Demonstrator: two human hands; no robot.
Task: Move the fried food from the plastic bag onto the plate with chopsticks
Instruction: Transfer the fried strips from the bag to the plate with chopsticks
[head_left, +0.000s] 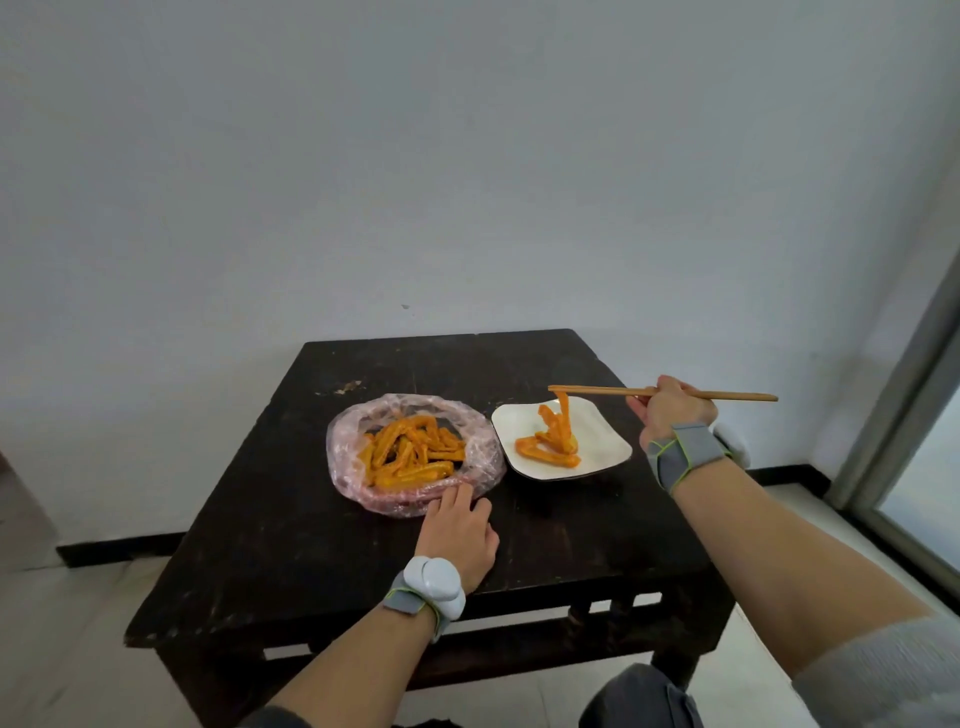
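The right hand (667, 410) grips the chopsticks (602, 389), held level above the plate (605, 441). Their tips pinch one fried strip (563, 415), which hangs down over a few pieces (548, 452) already lying on the plate. Most of the fried food (410, 452) sits in the bag (343, 447), just beside the plate on the table (311, 545). The left hand (460, 530) lies flat, fingers relaxed and touching the bag's near edge.

no readable text, labels, brands or numbers anywhere in view, no signs
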